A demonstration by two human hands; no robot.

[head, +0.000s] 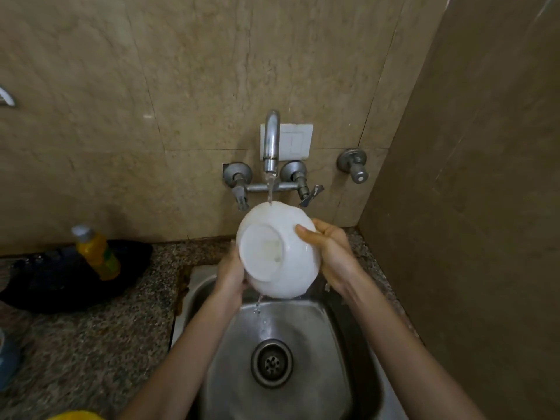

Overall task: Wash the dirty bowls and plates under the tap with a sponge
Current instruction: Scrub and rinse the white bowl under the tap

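Nearest: a yellow scrap at the bottom edge, too cropped to identify. Both my forearms reach forward over the steel sink. Basin is wet, round drain in the middle of its floor, thin drips falling just above it.

White bowl sits above the sink's far edge, between both hands. It's tipped on its side: foot ring faces me, mouth faces away toward the wall.

Left hand: clamped on the bowl's lower-left rim. Its fingers go behind the bowl, so I can't see them.

Right hand: wrapped around the bowl's right side, thumb flat on the outer wall, fingers curled over the rim.

Tap is running. The water stream lands on the bowl's top edge, and runoff leaves at the bottom-left into the sink.

Left of the sink is a speckled granite counter. At its far edge is a black pan-like item, blurred, with a yellow bottle with a pale cap standing in front of it, tilted. A blue object at the counter's left edge is cut off.

On the wall: two lever valves either side of the spout, a white switch plate behind the spout, and a separate round valve further right. Beige stone tiles behind it all, with a side wall at right.
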